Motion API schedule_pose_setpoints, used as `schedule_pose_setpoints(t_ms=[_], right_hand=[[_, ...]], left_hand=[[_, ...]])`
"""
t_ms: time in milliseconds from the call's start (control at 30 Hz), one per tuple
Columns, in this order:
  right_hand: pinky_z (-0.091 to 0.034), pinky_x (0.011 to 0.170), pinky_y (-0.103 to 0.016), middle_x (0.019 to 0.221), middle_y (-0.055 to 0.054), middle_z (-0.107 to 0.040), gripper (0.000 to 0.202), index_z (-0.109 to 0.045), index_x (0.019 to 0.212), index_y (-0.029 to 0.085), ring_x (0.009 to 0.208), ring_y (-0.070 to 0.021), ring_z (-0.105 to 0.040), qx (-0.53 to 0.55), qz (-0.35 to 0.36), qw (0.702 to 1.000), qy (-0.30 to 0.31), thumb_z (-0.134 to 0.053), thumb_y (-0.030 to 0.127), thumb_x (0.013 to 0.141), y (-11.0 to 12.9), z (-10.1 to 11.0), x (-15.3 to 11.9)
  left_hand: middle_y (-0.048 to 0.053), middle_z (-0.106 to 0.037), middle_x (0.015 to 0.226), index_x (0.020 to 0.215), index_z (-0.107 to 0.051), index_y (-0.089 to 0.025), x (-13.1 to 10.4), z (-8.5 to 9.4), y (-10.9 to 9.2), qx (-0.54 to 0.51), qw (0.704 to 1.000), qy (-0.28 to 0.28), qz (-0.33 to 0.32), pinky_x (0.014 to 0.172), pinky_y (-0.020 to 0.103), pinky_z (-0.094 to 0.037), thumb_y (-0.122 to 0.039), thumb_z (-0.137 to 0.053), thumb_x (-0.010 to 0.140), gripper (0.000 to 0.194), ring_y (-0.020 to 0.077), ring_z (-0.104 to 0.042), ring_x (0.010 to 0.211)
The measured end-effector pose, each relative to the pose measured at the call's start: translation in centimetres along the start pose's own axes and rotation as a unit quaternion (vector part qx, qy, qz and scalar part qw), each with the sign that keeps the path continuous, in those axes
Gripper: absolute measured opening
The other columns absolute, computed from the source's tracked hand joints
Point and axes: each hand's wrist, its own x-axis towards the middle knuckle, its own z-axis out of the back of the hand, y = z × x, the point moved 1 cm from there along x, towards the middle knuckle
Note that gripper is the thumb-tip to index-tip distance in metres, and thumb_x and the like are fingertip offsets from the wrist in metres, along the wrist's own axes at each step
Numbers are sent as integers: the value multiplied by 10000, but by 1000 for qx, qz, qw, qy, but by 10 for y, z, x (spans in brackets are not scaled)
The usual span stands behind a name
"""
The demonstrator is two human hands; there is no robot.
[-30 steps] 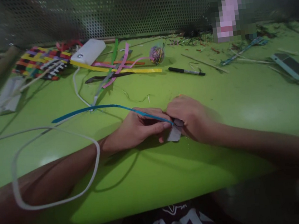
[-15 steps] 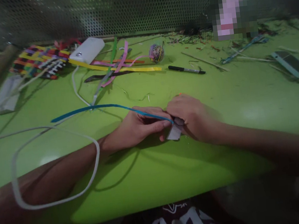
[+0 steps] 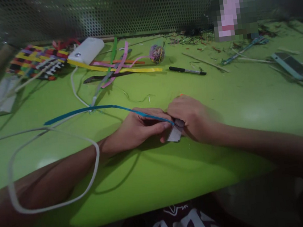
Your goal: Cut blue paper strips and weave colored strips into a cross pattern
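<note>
Blue strip [image 3: 104,107] pinched in left hand [image 3: 139,130], trailing back above its fingers; right hand [image 3: 193,118] curled knuckles-up just beside, grip unclear.

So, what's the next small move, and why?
Perhaps ease the right hand slightly aside while the left hand steadies the blue strip: the strip's end reaches the pale piece between the hands, and the right hand seems to cover part of it.

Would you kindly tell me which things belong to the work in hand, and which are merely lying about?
In hand: long flat blue strip; small flat pale-grey piece, material unclear.
Apparently lying about: slim black-and-grey marker; round multicoloured tangled ball; rectangular pale-blue-edged phone.
</note>
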Motion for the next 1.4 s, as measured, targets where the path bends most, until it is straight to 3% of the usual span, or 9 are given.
schedule_pose_setpoints(t_ms=[267, 700, 867, 1100, 1400], right_hand=[[-310, 656, -299, 647, 5, -493, 274, -454, 674, 207, 646, -138, -392, 15, -16, 999, 28, -454, 191, 947, -1, 2, -1], [-297, 646, -294, 634, 18, -472, 234, -430, 663, 206, 632, -131, -389, 31, -5, 1000, 0, -486, 123, 874, -1, -1, -1], [-284, 629, -292, 607, 24, -455, 248, -435, 638, 202, 609, -124, -368, 28, -8, 999, -19, -480, 115, 866, 0, -6, 0], [-302, 636, -291, 594, 26, -467, 245, -458, 634, 197, 601, -120, -381, 27, -21, 999, 10, -473, 118, 865, 2, -2, 0], [-294, 629, -297, 596, 15, -477, 260, -460, 625, 200, 605, -127, -380, 23, -6, 1000, -2, -467, 120, 872, 0, -3, -1]], left_hand=[[58, -751, 822, 907, -792, -163, 0, 1, -1, 22, 1000, -5, 4, 645, 239, -573, -235, -720, 923, 103, 143, -690, 699], [55, -745, 806, 791, -765, -152, 0, 2, -5, 48, 999, 13, -8, 650, 229, -564, -225, -700, 931, 171, 136, -678, 711], [69, -764, 846, 825, -780, -153, 0, 3, -4, 48, 999, 12, -3, 676, 248, -580, -247, -714, 927, 153, 156, -697, 756], [60, -762, 807, 816, -783, -156, -1, 2, -5, 47, 999, 14, 6, 662, 238, -581, -263, -721, 926, 165, 150, -695, 727], [76, -779, 848, 861, -802, -155, 0, 2, -5, 39, 999, 15, 17, 670, 251, -589, -266, -732, 922, 145, 164, -713, 757]])
